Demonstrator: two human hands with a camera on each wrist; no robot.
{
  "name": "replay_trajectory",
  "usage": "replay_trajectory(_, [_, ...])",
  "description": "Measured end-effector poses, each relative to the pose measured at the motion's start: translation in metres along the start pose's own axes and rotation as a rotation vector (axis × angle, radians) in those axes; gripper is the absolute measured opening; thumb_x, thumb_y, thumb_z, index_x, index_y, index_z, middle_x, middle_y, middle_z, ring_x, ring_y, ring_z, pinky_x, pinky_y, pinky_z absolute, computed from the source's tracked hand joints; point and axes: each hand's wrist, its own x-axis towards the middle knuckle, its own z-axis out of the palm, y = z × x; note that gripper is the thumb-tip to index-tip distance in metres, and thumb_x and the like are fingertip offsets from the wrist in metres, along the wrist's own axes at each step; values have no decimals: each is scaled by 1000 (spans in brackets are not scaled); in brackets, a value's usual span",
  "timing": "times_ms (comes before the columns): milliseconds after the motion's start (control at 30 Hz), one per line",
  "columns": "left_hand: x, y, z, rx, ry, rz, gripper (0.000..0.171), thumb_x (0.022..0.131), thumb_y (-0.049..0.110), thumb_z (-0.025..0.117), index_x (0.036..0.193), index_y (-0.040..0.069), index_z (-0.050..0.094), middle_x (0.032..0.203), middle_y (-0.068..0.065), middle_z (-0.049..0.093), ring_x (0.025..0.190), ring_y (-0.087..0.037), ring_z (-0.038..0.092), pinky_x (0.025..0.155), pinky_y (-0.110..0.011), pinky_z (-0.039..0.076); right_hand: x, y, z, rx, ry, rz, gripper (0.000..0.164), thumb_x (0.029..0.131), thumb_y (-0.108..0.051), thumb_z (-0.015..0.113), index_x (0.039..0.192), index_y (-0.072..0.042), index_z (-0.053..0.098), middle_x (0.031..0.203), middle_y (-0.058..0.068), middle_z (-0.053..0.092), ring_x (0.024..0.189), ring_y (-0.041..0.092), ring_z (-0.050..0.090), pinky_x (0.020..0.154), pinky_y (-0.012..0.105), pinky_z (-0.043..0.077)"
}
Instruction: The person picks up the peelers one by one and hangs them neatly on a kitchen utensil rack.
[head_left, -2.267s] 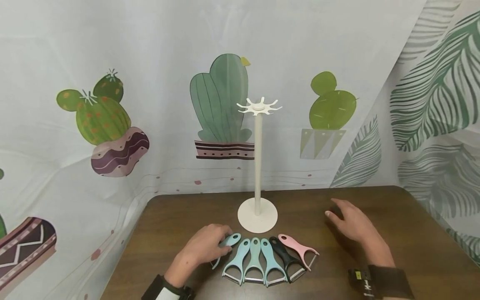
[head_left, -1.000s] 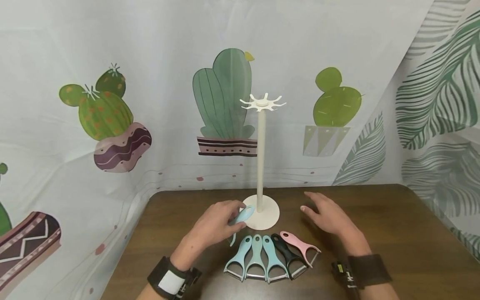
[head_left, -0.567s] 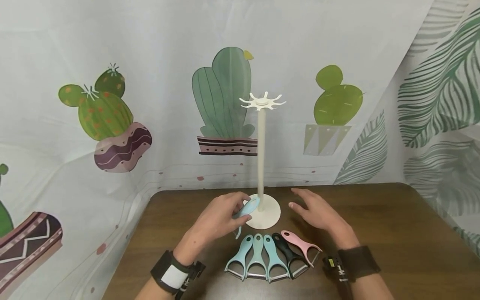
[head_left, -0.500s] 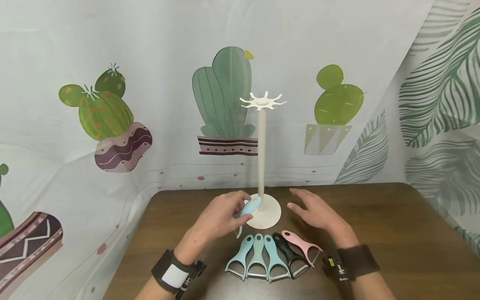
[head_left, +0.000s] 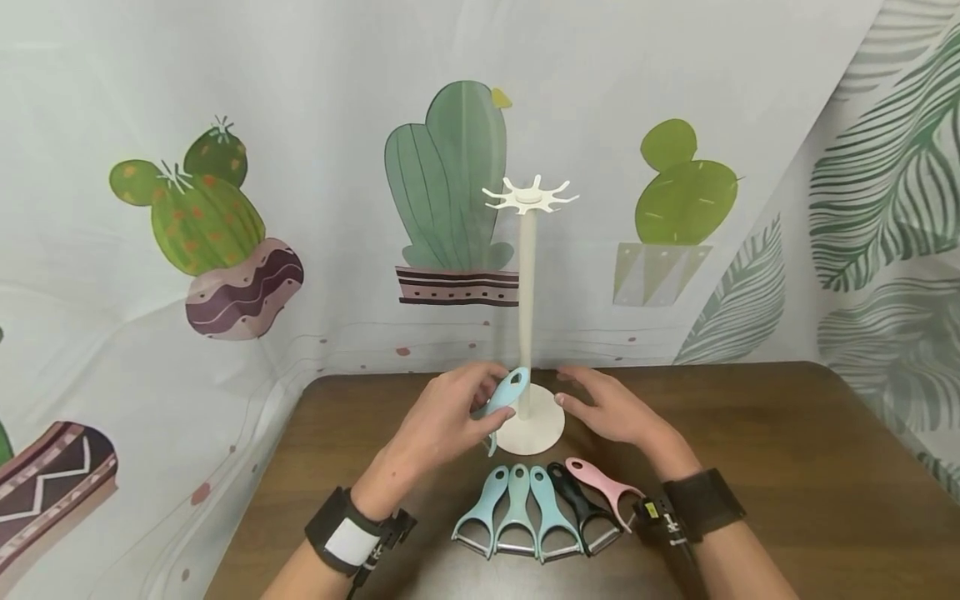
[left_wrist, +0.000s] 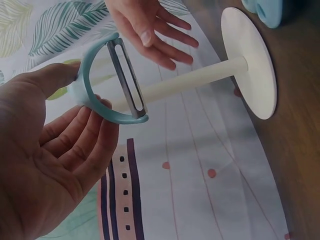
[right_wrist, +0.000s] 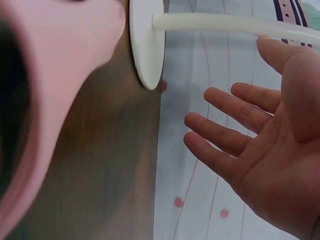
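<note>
Peeler (head_left: 501, 398): light blue, raised above the table (head_left: 787, 467) just to the left of the pole (head_left: 527, 283); its handle slants upward with the hole end uppermost, the blade (left_wrist: 120, 72) at the lower end. Contact with the pole cannot be told.
Left hand (head_left: 446, 417): thumb on one side, curled fingers on the other, pinching the peeler around its neck; the hole is uncovered. Step in hand, as judged: carrying this one peeler up beside the stand.
Right hand (head_left: 615, 410): fingers parted and loosely extended, holding nothing; it hovers near the opposite side of the pole, apart from it in the head view, perhaps ready to steady it.
Base (head_left: 540, 433): white disc on the table, the pole upright upon it.
Hooks (head_left: 529, 197): ring of prongs atop the pole, well above the peeler. Next move, as judged: bringing the hole to a prong would call for more lift, a turn of the handle and a steady pole.
Row: blue (head_left: 487, 504), green (head_left: 517, 508), blue, black (head_left: 581, 504) and pink (head_left: 603, 482) peelers, fanned before the base, handles toward it.
Cloth (head_left: 585, 83): cactus-printed, behind the table.
</note>
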Motion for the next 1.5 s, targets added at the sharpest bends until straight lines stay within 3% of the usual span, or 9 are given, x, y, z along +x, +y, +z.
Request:
replay_trajectory(400, [8, 7, -5, -68, 63, 60, 42, 92, 22, 86, 127, 15, 66, 93, 8, 66, 79, -4, 65, 71, -23, 57, 16, -22, 7, 201, -30, -29, 70, 109, -33, 62, 162, 1, 32, 152, 23, 56, 138, 45, 56, 110, 62, 47])
replay_trajectory(667, [12, 10, -7, -88, 129, 117, 41, 93, 23, 85, 126, 11, 64, 95, 4, 68, 79, -6, 66, 70, -21, 57, 30, -31, 17, 393, -43, -44, 63, 111, -28, 59, 163, -5, 32, 154, 18, 53, 139, 42, 55, 112, 58, 47])
replay_trajectory(1033, [20, 15, -9, -131, 220, 159, 43, 92, 22, 85, 127, 8, 64, 93, 2, 67, 78, -7, 65, 70, -21, 57, 41, -42, 26, 468, -40, -48, 64, 112, -24, 55, 167, -10, 27, 167, 16, 38, 145, 41, 49, 113, 61, 44])
replay_trajectory(1200, [24, 20, -15, -137, 260, 178, 44, 92, 18, 85, 128, 6, 63, 93, 1, 67, 78, -9, 65, 70, -21, 57, 48, -49, 29, 522, -30, -7, 62, 112, -29, 54, 167, -12, 29, 163, 14, 43, 147, 35, 46, 115, 61, 41])
replay_trajectory(1500, [31, 25, -23, -142, 280, 179, 45, 92, 17, 85, 129, 5, 62, 95, 0, 68, 78, -7, 65, 71, -23, 58, 55, -51, 34, 606, -12, -9, 57, 113, -27, 53, 163, -10, 33, 157, 14, 49, 146, 32, 48, 117, 60, 40])
